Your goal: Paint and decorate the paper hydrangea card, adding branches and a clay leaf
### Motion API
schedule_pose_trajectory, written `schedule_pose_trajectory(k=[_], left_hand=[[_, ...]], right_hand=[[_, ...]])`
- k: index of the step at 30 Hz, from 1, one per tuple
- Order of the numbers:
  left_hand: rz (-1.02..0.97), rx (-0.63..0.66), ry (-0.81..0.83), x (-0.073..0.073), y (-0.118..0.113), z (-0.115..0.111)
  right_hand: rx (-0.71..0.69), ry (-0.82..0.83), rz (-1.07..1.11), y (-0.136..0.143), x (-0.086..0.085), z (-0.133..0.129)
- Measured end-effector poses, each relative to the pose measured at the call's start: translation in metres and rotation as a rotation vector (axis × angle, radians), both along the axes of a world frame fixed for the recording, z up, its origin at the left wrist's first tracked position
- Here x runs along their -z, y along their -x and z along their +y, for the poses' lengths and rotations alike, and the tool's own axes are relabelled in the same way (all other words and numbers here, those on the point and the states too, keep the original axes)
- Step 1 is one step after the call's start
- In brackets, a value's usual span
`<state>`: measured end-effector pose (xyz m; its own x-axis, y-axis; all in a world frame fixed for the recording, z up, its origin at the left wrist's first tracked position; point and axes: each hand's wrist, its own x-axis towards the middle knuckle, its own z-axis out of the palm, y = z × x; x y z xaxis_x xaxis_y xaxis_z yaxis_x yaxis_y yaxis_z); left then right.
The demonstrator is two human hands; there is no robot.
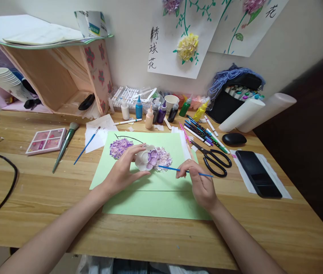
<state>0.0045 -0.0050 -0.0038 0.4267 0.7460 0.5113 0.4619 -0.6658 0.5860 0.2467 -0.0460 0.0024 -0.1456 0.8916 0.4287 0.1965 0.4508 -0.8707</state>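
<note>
Light green paper [150, 201] lies on the wooden table. Two purple, textured paper flowers sit on it, one [121, 147] at the left and a paler one [164, 158] at the right. My left hand [125, 165] grips a white flower-shaped palette [141, 161] by its edges, just above the paper, and purple paint shows in its wells. Between the fingers of my right hand [198, 180] is a thin blue brush [171, 168]. Its tip points left, at the palette's right edge over the paler flower; whether it touches is unclear.
Paint bottles [149, 118] and a paper cup [171, 102] stand behind the paper. Black scissors [214, 160], pens [201, 133], a mouse [234, 139] and a phone [258, 173] lie rightward. Leftward are another blue brush [86, 145], a green-handled brush [64, 146] and a pink box [46, 141].
</note>
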Motion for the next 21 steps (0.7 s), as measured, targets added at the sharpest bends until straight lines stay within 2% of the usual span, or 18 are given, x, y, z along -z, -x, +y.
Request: schedule_pose_trajectory(k=[21], left_hand=[[0.029, 0.028, -0.016, 0.0048, 0.0025, 0.0018]], right_hand=[[-0.043, 0.067, 0.034, 0.0035, 0.0029, -0.0008]])
